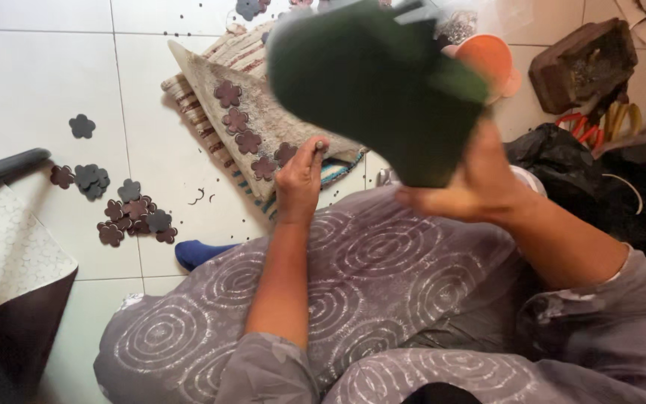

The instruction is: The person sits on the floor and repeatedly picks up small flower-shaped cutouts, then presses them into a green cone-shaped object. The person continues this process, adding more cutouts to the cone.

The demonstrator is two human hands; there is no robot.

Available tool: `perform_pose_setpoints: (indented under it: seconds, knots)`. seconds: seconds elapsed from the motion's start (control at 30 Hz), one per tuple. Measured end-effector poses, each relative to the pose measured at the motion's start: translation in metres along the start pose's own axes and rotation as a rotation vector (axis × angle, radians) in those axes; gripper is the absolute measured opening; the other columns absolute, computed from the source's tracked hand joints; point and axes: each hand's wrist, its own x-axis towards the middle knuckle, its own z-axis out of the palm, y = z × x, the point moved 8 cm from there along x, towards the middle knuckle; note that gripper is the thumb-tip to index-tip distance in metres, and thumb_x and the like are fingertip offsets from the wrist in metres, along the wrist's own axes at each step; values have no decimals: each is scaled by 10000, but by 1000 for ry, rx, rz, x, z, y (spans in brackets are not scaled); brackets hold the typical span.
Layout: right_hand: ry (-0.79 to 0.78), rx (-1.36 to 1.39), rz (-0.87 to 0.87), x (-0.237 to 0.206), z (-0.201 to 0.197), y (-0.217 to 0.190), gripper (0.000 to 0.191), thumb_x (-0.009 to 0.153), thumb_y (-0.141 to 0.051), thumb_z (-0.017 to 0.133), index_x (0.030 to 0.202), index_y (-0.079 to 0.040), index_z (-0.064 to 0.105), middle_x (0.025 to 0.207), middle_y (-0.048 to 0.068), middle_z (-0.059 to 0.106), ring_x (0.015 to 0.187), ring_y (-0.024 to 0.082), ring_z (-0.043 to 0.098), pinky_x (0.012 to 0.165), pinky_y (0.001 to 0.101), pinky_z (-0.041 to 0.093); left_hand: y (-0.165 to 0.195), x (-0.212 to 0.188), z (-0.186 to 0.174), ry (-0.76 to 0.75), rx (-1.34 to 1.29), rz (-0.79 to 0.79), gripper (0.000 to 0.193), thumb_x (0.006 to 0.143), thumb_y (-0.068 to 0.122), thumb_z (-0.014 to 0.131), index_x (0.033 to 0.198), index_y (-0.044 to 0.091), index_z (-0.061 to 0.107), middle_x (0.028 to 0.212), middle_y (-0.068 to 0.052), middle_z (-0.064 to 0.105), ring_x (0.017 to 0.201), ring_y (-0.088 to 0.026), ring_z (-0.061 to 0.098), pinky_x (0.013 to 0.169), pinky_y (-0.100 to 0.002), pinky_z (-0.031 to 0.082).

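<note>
My right hand (pixel 466 187) grips a dark green flat sheet (pixel 371 82) by its lower edge and holds it raised; the sheet is blurred. My left hand (pixel 298 183) reaches down to a long pale board (pixel 263 112) on the floor, fingertips at a small brown flower-shaped cutout (pixel 285 153). Several such brown flower cutouts (pixel 237 120) lie in a row along the board. The board rests on a striped woven mat (pixel 237 52). My lap in grey patterned cloth (pixel 368 277) fills the foreground.
A heap of brown and grey flower cutouts (pixel 125 209) lies on the white tiled floor at left, near a white-and-brown patterned sheet (pixel 9 254). At right are a brown block (pixel 585 63), an orange round lid (pixel 487 56), black bags (pixel 607 179) and a blue sock (pixel 196 253).
</note>
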Motion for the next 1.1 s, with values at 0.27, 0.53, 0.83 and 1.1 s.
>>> perform_pose_setpoints:
  seconds: [0.27, 0.53, 0.83, 1.1]
  knots:
    - [-166, -315, 144, 4, 32, 31, 910, 648, -287, 862, 1433, -5, 499, 1183, 216, 605, 1075, 383, 612, 915, 471, 504, -6, -2, 4, -48, 143, 126, 184, 919, 59, 740, 1092, 91, 687, 918, -191, 707, 833, -400, 695, 706, -479, 545]
    - [-38, -235, -82, 3, 12, 6, 610, 772, -243, 802, 1336, -188, 576, 1161, 59, 688, 1070, 256, 691, 936, 377, 548, -9, -1, 0, 6, 42, 39, 248, 919, 30, 723, 1164, 45, 687, 906, -207, 693, 810, -407, 683, 659, -487, 516]
    - [-97, -342, 110, -1, 6, 43, 973, 691, -432, 862, 1506, -89, 457, 1269, 235, 603, 1130, 389, 630, 959, 478, 525, -21, -3, -4, 21, 24, -77, 68, 1004, 118, 708, 1030, 58, 691, 833, -168, 694, 731, -339, 692, 658, -414, 537]
    - [-278, -709, 175, -6, 10, 59, 1004, 596, -492, 855, 1462, -124, 507, 1222, 195, 623, 1071, 410, 632, 868, 502, 517, -27, 0, -4, 99, -228, -153, 119, 1025, 64, 666, 1137, 55, 706, 998, -34, 779, 925, -68, 734, 818, -262, 577]
